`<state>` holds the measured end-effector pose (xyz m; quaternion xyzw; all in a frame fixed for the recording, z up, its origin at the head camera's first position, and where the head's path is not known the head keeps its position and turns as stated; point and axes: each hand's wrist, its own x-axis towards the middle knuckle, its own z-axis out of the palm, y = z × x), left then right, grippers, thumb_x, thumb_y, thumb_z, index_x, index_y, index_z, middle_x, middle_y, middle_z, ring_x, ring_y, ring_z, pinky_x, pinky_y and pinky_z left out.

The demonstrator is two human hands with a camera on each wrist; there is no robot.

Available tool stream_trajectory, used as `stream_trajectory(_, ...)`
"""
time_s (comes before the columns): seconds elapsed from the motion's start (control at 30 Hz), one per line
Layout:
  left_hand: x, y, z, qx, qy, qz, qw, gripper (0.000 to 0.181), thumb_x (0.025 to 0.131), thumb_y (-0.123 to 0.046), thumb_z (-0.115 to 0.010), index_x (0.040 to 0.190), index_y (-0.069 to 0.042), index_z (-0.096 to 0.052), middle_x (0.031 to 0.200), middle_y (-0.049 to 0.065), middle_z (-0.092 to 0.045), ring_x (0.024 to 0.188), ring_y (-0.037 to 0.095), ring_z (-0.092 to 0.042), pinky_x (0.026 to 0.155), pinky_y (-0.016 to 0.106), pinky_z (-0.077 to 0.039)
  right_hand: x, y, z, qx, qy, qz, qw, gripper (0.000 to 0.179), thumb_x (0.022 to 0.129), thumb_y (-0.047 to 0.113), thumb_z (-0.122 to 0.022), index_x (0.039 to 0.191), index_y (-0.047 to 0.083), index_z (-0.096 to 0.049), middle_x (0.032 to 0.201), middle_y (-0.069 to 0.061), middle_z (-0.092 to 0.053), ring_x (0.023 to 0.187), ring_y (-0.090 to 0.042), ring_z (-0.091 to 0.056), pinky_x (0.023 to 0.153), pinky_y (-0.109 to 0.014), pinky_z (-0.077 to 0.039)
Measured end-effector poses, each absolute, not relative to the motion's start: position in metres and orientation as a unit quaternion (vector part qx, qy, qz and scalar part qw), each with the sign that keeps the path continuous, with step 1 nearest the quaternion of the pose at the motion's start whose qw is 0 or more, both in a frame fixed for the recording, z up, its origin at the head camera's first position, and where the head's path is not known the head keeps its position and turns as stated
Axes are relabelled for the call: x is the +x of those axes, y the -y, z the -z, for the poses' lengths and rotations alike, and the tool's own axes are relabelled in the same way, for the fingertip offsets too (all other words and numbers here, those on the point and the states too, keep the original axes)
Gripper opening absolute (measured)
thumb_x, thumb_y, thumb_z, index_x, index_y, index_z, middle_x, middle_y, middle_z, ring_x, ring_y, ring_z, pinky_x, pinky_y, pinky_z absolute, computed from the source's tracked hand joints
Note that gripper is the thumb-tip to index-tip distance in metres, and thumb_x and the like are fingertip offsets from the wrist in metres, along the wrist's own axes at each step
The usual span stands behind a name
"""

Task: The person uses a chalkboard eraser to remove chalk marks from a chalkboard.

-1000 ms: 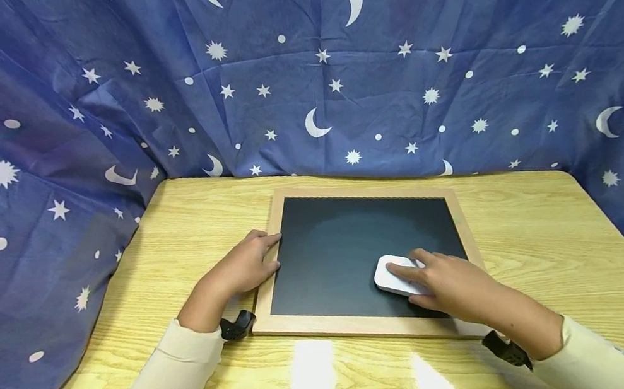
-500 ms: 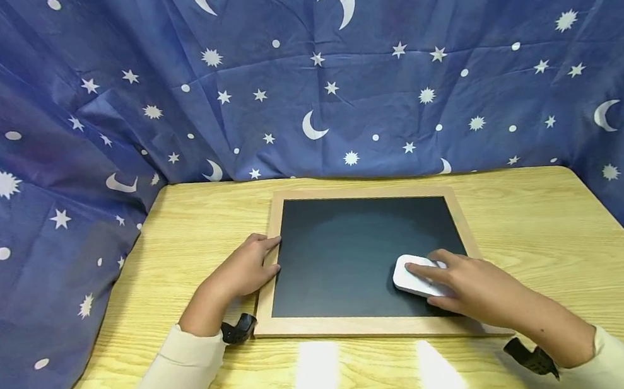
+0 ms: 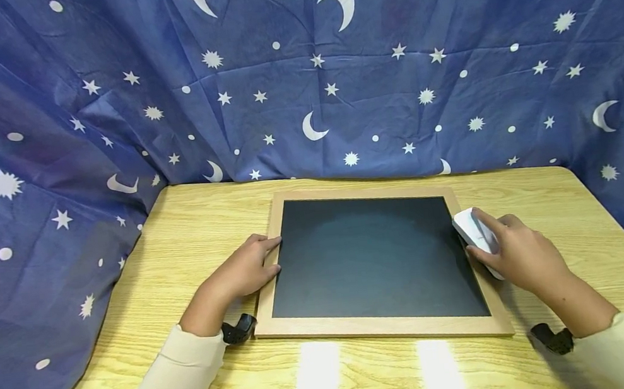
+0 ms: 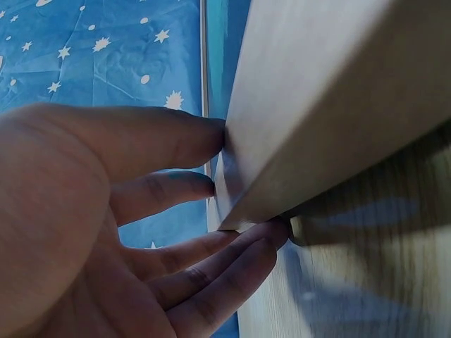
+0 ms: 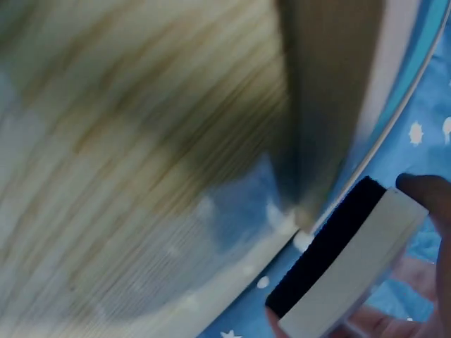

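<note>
A chalkboard with a pale wooden frame lies on the wood-grain table. My left hand holds its left edge, thumb and index finger over the frame; in the left wrist view the other fingers reach to the frame's underside. At the board's right side my right hand grips a white board eraser. The eraser is tilted, overlapping the right frame rail in the head view. Its black felt pad shows in the right wrist view, facing away from the palm. The dark writing surface shows no marks.
A blue cloth printed with white moons and stars hangs behind and beside the table. Bright patches of light fall on the table in front of the board. Each wrist wears a black camera mount.
My right hand has slid the eraser rightward over the board, then up and off the writing surface to the right frame rail, tilting it. The left hand has stayed on the frame.
</note>
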<state>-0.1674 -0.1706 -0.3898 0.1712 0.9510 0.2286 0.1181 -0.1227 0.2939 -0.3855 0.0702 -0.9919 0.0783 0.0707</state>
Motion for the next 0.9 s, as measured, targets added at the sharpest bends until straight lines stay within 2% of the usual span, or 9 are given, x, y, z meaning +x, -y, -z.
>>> stream_trajectory(0.23, -0.168, 0.171, 0.39, 0.173, -0.951, -0.225, 0.12, 0.059, 0.096, -0.017, -0.065, 0.149, -0.002, -0.046, 0.146, 0.024, -0.046, 0.128, 0.034, -0.053, 0.102, 0.046, -0.049, -0.135, -0.308, 0.39, 0.009, 0.998, -0.066, 0.013, 0.075, 0.091, 0.037, -0.068, 0.142, -0.011, -0.043, 0.106, -0.045, -0.051, 0.068, -0.039, -0.058, 0.051, -0.045, -0.048)
stream_trajectory(0.4, -0.168, 0.17, 0.389, 0.18, -0.95, -0.226, 0.115, 0.058, 0.096, -0.016, -0.065, 0.148, 0.0, -0.046, 0.145, 0.024, -0.047, 0.129, 0.034, -0.052, 0.103, 0.046, -0.049, -0.137, -0.318, 0.392, -0.024, 0.998, -0.052, -0.033, 0.075, 0.093, 0.038, -0.065, 0.141, -0.013, -0.04, 0.112, -0.049, -0.047, 0.077, -0.046, -0.059, 0.057, -0.05, -0.05)
stream_trajectory(0.7, -0.17, 0.168, 0.392, 0.175, -0.951, -0.225, 0.12, 0.058, 0.096, -0.017, -0.064, 0.149, -0.002, -0.046, 0.146, 0.024, -0.047, 0.129, 0.035, -0.053, 0.102, 0.046, -0.049, -0.135, -0.326, 0.393, -0.027, 0.994, -0.051, -0.096, 0.082, 0.096, 0.044, -0.06, 0.146, -0.015, -0.031, 0.117, -0.051, -0.043, 0.08, -0.048, -0.06, 0.063, -0.055, -0.052)
stream_trajectory(0.8, -0.167, 0.17, 0.393, 0.166, -0.953, -0.219, 0.124, 0.057, 0.098, -0.019, -0.063, 0.15, -0.003, -0.044, 0.146, 0.023, -0.046, 0.127, 0.035, -0.054, 0.101, 0.047, -0.05, -0.133, -0.323, 0.394, -0.028, 0.995, -0.048, -0.079, 0.084, 0.097, 0.05, -0.057, 0.147, -0.012, -0.032, 0.118, -0.048, -0.044, 0.085, -0.051, -0.059, 0.064, -0.058, -0.052)
stream_trajectory(0.9, -0.163, 0.172, 0.395, 0.166, -0.957, -0.207, 0.114, 0.057, 0.101, -0.026, -0.06, 0.151, -0.005, -0.044, 0.148, 0.024, -0.044, 0.131, 0.039, -0.052, 0.105, 0.052, -0.046, -0.128, -0.315, 0.392, -0.023, 0.998, -0.041, -0.03, 0.079, 0.097, 0.053, -0.056, 0.148, -0.004, -0.036, 0.121, -0.045, -0.046, 0.096, -0.056, -0.056, 0.064, -0.062, -0.052)
